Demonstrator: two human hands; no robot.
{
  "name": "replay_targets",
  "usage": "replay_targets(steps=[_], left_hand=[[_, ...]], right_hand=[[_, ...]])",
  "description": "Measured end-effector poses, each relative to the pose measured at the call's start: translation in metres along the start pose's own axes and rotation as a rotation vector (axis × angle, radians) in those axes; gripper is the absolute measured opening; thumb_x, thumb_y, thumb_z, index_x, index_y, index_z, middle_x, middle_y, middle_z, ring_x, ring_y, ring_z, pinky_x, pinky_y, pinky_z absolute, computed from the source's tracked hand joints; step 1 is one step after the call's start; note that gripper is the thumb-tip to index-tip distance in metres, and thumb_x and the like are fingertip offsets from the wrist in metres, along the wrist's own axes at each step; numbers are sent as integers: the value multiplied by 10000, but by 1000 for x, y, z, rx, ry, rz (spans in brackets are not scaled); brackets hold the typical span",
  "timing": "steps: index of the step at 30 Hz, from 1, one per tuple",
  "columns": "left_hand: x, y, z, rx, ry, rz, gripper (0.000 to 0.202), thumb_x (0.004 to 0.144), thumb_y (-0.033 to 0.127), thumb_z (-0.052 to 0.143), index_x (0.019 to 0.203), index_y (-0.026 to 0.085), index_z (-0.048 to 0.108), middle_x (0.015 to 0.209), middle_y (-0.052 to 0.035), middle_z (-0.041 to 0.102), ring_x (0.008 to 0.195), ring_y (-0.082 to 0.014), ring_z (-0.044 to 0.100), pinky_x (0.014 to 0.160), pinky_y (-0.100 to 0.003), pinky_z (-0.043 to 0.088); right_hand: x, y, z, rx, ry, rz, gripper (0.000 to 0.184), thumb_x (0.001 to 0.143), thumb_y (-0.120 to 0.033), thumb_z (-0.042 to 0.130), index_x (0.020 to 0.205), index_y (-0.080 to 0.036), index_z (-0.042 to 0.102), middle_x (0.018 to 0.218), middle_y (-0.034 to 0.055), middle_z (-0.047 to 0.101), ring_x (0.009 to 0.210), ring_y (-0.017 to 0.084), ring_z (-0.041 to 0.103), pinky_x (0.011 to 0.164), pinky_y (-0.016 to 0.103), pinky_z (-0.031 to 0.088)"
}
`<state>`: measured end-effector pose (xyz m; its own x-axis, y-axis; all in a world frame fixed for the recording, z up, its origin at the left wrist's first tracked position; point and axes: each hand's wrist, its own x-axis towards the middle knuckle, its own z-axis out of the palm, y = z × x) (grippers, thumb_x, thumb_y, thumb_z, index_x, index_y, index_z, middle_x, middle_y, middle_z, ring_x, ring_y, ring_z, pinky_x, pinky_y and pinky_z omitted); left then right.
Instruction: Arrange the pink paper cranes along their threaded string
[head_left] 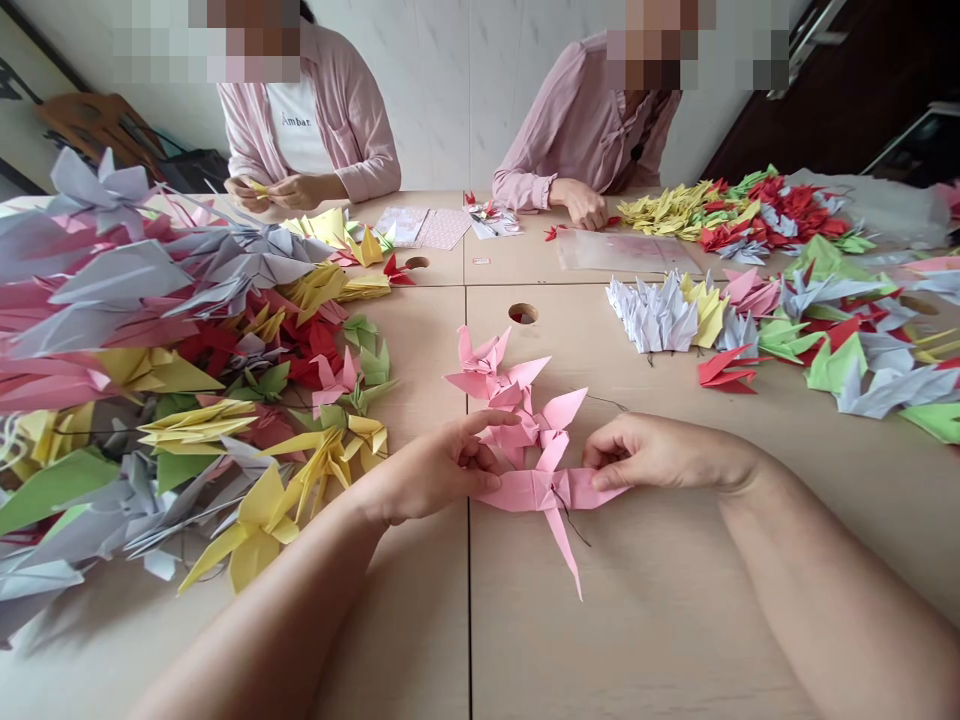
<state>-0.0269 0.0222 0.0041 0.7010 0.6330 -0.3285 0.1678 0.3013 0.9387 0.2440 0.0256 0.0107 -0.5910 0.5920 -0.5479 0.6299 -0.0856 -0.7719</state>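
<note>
A pink origami crane (pixel 551 489) lies in front of me with its wings spread flat to both sides. My left hand (pixel 442 462) pinches its left wing tip, and my right hand (pixel 645 455) pinches the right one. A dark thread (pixel 574 518) comes out at the crane's middle and trails toward me. Behind it, several more pink cranes (pixel 491 370) stand in a row leading away; the fingers of my left hand are close to the nearest of them and partly cover it.
A big heap of coloured paper cranes (pixel 247 350) fills the left side. White and yellow cranes (pixel 660 312) and a mixed pile (pixel 772 215) lie on the right. Two people in pink shirts sit opposite. The table (pixel 540 650) has a round hole (pixel 523 314) and seams.
</note>
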Motion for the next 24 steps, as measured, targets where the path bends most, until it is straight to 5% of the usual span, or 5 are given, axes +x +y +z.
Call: replay_targets(steps=[24], left_hand=[[-4, 7, -7, 17, -34, -1, 442, 753, 195, 631, 1179, 182, 516, 723, 20, 526, 627, -87, 426, 588, -220, 295]], right_hand=[[-9, 7, -12, -25, 28, -7, 244, 736, -398, 655, 797, -162, 657, 757, 15, 619, 676, 135, 521, 604, 239, 388]])
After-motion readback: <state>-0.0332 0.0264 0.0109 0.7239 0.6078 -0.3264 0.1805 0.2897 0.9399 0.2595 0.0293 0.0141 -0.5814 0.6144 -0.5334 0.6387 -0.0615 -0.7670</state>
